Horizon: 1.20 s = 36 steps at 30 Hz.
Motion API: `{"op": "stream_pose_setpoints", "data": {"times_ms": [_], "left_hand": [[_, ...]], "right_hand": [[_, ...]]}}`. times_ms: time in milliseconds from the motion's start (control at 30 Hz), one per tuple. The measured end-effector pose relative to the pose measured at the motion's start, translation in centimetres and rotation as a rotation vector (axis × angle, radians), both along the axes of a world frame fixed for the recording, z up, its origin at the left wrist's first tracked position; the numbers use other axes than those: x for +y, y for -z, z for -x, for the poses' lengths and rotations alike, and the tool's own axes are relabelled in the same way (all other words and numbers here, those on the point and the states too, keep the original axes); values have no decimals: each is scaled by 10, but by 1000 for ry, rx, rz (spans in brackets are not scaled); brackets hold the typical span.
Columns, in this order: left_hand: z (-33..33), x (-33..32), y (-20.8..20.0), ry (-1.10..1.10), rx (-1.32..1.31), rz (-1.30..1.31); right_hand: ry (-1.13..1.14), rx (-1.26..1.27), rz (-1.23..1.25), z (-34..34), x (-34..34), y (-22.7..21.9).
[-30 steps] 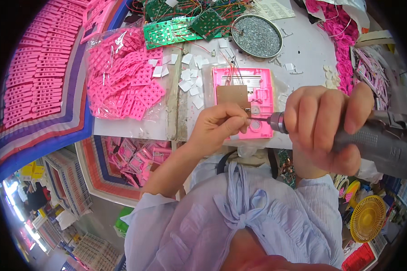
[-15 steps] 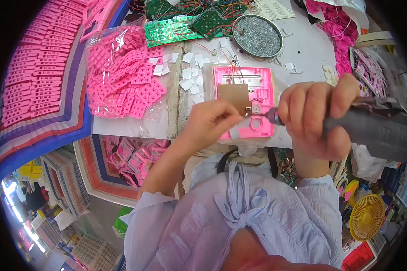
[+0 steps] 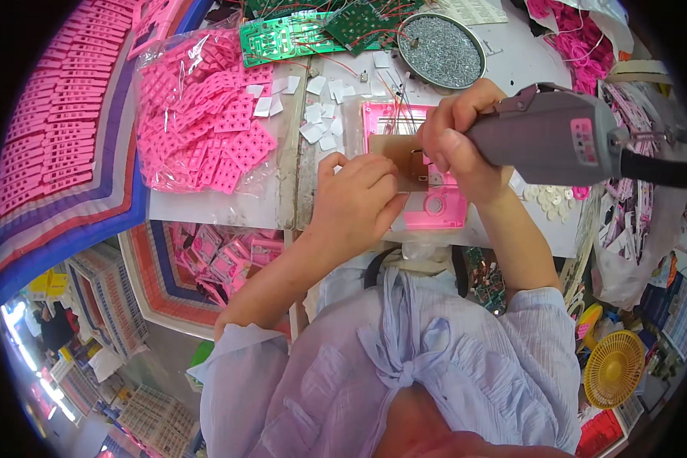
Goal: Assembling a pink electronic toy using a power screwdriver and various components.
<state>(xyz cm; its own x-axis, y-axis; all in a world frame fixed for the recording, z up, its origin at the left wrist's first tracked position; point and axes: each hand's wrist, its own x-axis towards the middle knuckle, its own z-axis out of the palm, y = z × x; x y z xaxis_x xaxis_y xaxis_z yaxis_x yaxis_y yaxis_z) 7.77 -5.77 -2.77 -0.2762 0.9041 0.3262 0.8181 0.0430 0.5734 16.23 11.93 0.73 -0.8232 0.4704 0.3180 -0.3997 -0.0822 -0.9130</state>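
The pink case (image 3: 454,210) lies flat between the two grips, its open inside facing up, its slightly longer axis running away from the person as far as the hands let it show. The brown board (image 3: 401,149) sits in it, thin wires (image 3: 404,114) rising at its far edge. The left grip (image 3: 356,197) is over the case's left edge and the board's near-left corner, fingers loosely curled and thumb apart; whether it pinches anything small, I cannot tell. The right grip (image 3: 459,141) is closed around the front of a grey electric screwdriver (image 3: 546,137), above the case's right side, so board and case lie leftward of it. The screwdriver's body slants out to the right; its tip is hidden by the fingers. Both grips are close to the board, neither plainly nearer.

On the worktop (image 3: 527,61), white squares (image 3: 313,114) lie beyond the left grip, a bag of pink pads (image 3: 206,130) farther left. Beyond the right grip stands a round tin (image 3: 484,59) of small metal pieces.
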Motion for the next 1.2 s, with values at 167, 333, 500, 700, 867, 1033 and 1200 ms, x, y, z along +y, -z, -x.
{"op": "stream_pose_setpoints", "data": {"times_ms": [167, 333, 500, 700, 867, 1033, 1200], "left_hand": [[1, -1, 0, -43, -96, -2], [3, 5, 0, -73, -109, -39], [3, 15, 2, -110, -164, -122], [8, 12, 6, -114, -124, -204], [12, 5, 8, -182, -26, -269], [22, -2, 0, -317, -2, -172], [34, -26, -5, -416, -34, -135]], "right_hand": [[1, -50, -187, 2, -4, 1], [-19, 0, -245, 8, 3, -6], [-180, 185, 97, 2, -9, -44], [-183, 135, 100, 2, -18, -45], [-181, 119, 48, 13, -23, -41], [-180, 104, 43, 28, -21, -22], [-144, 60, 140, 36, -21, -6]]}}
